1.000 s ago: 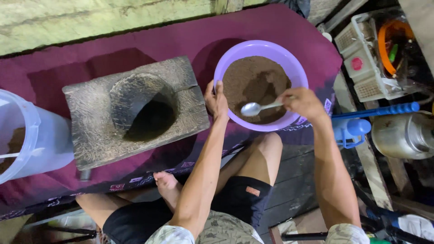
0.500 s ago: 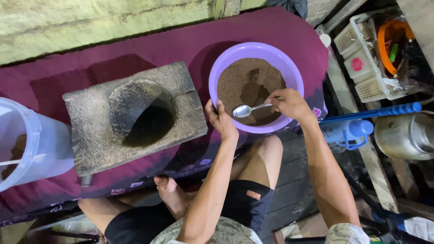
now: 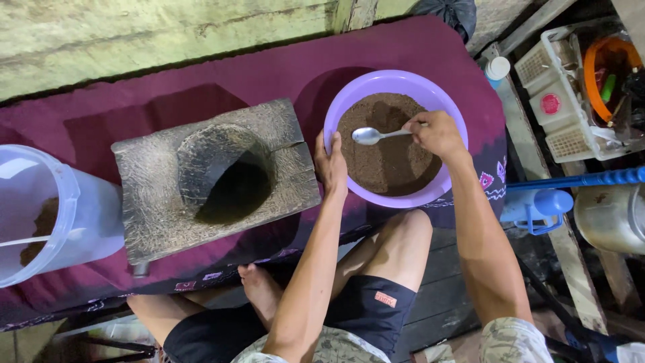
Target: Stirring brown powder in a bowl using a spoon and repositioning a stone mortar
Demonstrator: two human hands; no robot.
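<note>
A purple plastic bowl (image 3: 349,99) holding dark brown powder (image 3: 391,158) sits on a maroon cloth (image 3: 168,87). My left hand (image 3: 330,165) grips the bowl's left rim. My right hand (image 3: 435,132) holds a metal spoon (image 3: 371,136) by its handle, the spoon's bowl hovering just over the powder at the left side. Left of the purple bowl stands a wooden block mortar (image 3: 215,178) with a deep round hollow.
A clear plastic bucket (image 3: 50,215) with some brown powder inside stands at the far left. On the right are a white plastic basket (image 3: 561,111), a blue pipe (image 3: 584,180), a metal pot (image 3: 615,215) and a blue-capped bottle (image 3: 534,207). My bare legs lie below the cloth.
The spoon has shifted from the near right part of the bowl toward its left middle. My left hand stays on the rim. The view has shifted slightly.
</note>
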